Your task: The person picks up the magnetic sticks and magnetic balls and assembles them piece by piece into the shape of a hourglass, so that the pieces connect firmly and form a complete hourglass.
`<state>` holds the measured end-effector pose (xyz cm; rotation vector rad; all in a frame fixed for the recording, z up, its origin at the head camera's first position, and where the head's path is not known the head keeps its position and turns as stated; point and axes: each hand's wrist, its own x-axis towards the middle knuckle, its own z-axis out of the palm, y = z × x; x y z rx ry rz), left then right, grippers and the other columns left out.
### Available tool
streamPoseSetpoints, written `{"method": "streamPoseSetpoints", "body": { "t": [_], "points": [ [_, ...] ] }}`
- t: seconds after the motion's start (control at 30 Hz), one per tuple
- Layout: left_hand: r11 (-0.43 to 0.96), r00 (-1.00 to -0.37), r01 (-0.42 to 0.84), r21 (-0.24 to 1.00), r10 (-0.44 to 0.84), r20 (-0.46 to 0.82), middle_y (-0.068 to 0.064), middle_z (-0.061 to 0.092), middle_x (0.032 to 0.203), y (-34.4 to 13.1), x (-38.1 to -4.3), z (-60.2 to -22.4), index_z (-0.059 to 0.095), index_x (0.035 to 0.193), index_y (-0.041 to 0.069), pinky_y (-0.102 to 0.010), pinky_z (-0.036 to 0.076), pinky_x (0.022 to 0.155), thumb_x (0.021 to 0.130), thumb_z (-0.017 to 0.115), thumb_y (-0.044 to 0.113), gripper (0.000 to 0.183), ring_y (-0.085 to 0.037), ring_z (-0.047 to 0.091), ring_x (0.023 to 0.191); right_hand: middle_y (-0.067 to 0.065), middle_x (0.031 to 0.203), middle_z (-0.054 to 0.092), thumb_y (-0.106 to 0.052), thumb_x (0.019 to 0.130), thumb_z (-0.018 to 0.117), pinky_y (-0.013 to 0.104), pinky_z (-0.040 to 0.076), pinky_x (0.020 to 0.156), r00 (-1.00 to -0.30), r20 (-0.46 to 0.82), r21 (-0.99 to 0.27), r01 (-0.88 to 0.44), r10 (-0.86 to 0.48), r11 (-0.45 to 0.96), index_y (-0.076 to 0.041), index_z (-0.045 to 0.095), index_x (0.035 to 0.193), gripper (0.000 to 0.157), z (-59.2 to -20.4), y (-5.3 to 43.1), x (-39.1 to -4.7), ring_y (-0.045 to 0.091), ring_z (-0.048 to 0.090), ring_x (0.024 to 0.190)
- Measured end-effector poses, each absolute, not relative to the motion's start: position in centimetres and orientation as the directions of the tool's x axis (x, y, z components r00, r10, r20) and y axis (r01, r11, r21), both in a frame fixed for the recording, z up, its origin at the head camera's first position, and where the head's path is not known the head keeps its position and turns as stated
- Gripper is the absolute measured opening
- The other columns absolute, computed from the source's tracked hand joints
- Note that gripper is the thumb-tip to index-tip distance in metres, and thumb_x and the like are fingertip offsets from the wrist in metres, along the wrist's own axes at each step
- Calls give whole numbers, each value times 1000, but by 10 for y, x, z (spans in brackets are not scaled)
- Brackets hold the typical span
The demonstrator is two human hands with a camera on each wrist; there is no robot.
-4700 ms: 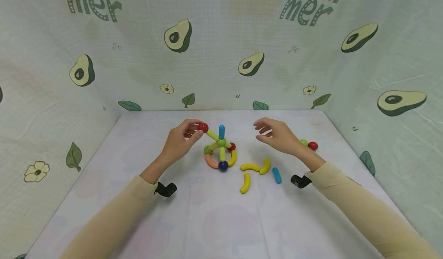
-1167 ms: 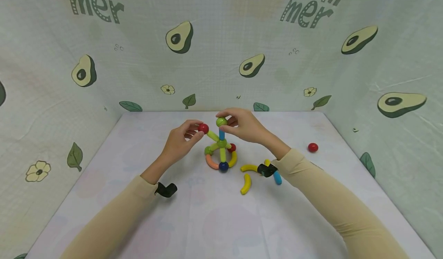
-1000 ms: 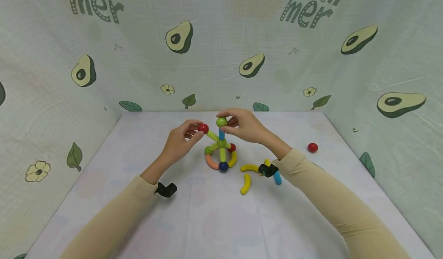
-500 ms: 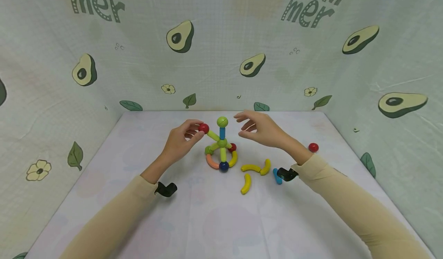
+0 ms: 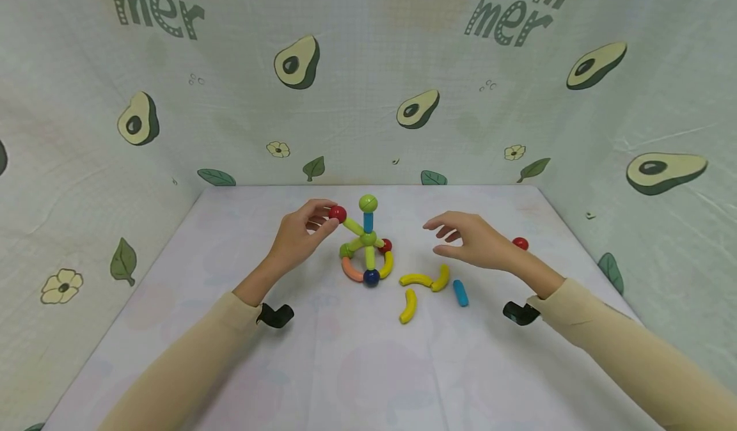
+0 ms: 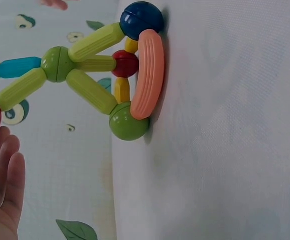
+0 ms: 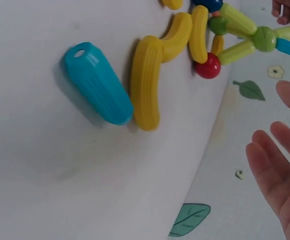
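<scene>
My left hand (image 5: 301, 234) pinches a red ball (image 5: 338, 213) between thumb and fingers. That ball caps a slanted lime rod (image 5: 354, 226) on a toy structure of balls and rods. At its centre a green ball (image 5: 368, 238) joins the rods; above it a blue rod (image 5: 368, 222) stands upright with a lighter green ball (image 5: 368, 203) on top. The base has a dark blue ball (image 5: 371, 277), an orange curved rod (image 5: 352, 270) and a yellow curved rod (image 5: 386, 265). My right hand (image 5: 478, 242) hovers right of the structure, fingers loosely bent, holding nothing.
Several yellow curved rods (image 5: 408, 306) lie on the table right of the structure. A loose blue rod (image 5: 460, 293) is beside them. Behind my right forearm sits a loose red ball (image 5: 521, 243). A patterned cloth wall (image 5: 357, 130) rises at the table's back edge.
My right hand brought a green ball from the right onto the upright blue rod, let go, and moved back right. My left hand has kept its pinch on the red ball.
</scene>
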<state>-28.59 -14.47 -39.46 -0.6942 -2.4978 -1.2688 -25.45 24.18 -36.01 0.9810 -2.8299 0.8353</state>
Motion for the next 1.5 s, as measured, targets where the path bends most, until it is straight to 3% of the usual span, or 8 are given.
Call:
{"method": "streamPoseSetpoints", "body": {
  "t": [0.37, 0.6, 0.93, 1.23, 1.5],
  "points": [
    [506, -855, 519, 689, 297, 426, -6, 76, 121, -144, -286, -395, 62, 140, 15, -39, 60, 91, 104, 72, 31, 41, -21, 70, 104, 12, 127, 72, -7, 92, 83, 50, 62, 92, -792, 108, -493, -568, -601, 659, -7, 69, 132, 42, -390, 258, -240, 33, 69, 111],
    [502, -855, 518, 692, 296, 426, -6, 76, 121, -145, -286, -395, 63, 139, 15, -39, 60, 91, 104, 73, 30, 40, -20, 70, 104, 2, 119, 73, -4, 91, 83, 51, 60, 95, -753, 59, -503, -590, -656, 632, -10, 74, 122, 33, -411, 263, -241, 28, 67, 109],
    [505, -855, 519, 690, 294, 428, -6, 76, 122, -145, -286, -395, 63, 139, 15, -40, 60, 92, 104, 72, 31, 40, -21, 70, 105, -9, 109, 71, -8, 89, 87, 44, 57, 97, -737, 46, -368, -640, -674, 675, -19, 78, 107, 23, -420, 260, -243, 16, 61, 105],
    [499, -852, 523, 691, 298, 430, -5, 76, 123, -145, -286, -396, 63, 140, 15, -39, 60, 91, 104, 72, 31, 40, -20, 71, 105, -9, 107, 73, -11, 90, 87, 43, 59, 96, -758, -6, -297, -622, -652, 725, -19, 80, 109, 22, -416, 258, -244, 17, 63, 102],
    [502, -851, 525, 687, 298, 433, -6, 76, 122, -145, -285, -396, 63, 140, 15, -39, 60, 91, 104, 72, 31, 40, -20, 70, 104, -7, 112, 76, -14, 96, 81, 44, 59, 97, -795, -30, -352, -559, -606, 751, -17, 78, 116, 20, -417, 266, -253, 18, 67, 103]
  ]
}}
